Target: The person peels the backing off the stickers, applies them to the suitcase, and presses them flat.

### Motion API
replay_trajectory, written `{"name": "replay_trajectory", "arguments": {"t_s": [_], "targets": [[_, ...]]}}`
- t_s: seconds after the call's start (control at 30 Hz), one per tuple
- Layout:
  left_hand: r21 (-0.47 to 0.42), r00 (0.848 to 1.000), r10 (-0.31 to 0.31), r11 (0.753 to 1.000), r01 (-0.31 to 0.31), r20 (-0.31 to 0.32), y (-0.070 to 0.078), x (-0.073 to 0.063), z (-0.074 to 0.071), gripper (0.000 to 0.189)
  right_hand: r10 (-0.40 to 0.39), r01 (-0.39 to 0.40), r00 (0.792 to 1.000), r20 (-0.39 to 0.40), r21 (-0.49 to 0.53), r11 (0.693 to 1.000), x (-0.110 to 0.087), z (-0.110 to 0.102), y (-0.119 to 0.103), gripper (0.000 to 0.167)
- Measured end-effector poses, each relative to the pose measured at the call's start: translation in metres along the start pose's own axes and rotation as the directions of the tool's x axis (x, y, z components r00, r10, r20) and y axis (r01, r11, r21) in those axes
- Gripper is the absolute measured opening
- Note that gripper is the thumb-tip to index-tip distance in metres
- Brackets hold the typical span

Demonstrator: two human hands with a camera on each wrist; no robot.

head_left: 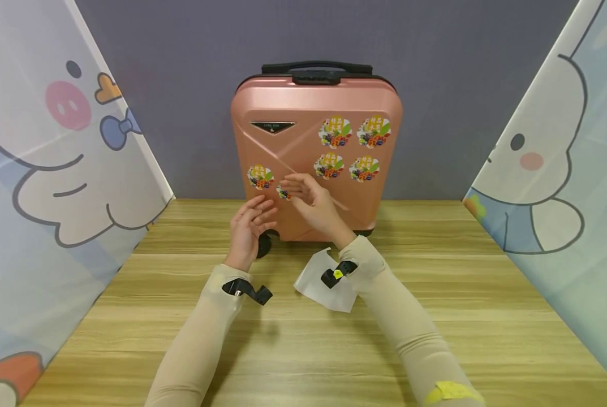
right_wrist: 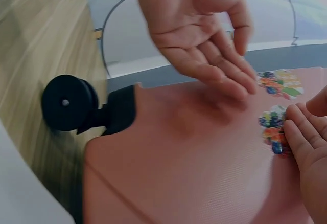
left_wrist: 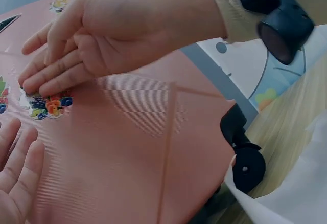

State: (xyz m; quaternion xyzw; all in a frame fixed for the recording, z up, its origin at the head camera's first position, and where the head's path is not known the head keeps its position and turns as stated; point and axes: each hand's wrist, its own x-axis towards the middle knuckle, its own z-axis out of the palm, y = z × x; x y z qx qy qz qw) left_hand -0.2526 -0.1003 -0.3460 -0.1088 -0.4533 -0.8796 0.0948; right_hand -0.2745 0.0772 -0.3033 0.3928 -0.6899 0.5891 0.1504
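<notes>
A pink hard-shell suitcase (head_left: 308, 97) stands upright with its front facing me. My right hand (head_left: 317, 208) lies with extended fingers over a round fruit sticker (head_left: 284, 194) on the lower front, partly covering it. In the left wrist view those fingertips press the upper part of the sticker (left_wrist: 50, 107) against the shell. Close by on the left, my left hand (head_left: 249, 230) holds nothing, palm turned inward and fingers loosely extended. Another fruit sticker (head_left: 260, 177) is stuck just above it. Several matching stickers (head_left: 335, 133) sit in two rows at the upper right.
White backing paper (head_left: 319, 285) lies on the wooden table (head_left: 145, 316) beneath my right wrist. A black wheel (head_left: 264, 246) shows at the suitcase's lower left. Cartoon-printed panels (head_left: 38, 141) flank both sides, with a grey wall (head_left: 181, 85) behind.
</notes>
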Motion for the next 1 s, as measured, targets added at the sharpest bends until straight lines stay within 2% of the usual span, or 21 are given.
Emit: {"name": "replay_trajectory", "arguments": {"t_s": [0.17,0.3,0.63,0.83,1.0], "targets": [[-0.001,1.000,0.000,1.000,0.000,-0.024,0.002,0.003,-0.001,0.030,0.000,0.000,1.000,0.013,0.002,1.000,-0.003,0.005,0.005,0.035],[-0.001,1.000,0.003,1.000,-0.003,-0.016,0.004,0.003,0.000,0.030,-0.002,0.002,1.000,0.015,0.021,1.000,-0.005,0.007,0.008,0.035],[0.010,1.000,-0.004,1.000,0.004,-0.006,0.003,0.002,0.001,0.030,0.098,-0.101,0.995,0.029,0.089,0.991,-0.020,0.011,0.017,0.041],[0.081,0.997,-0.071,0.994,0.069,0.030,0.003,-0.003,-0.002,0.027,0.163,-0.169,0.985,0.048,0.140,0.976,-0.030,0.003,0.016,0.041],[0.175,0.984,-0.156,0.975,0.138,0.092,0.002,-0.010,-0.006,0.030,0.218,-0.227,0.973,0.070,0.158,0.961,-0.042,-0.008,0.015,0.043]]}}
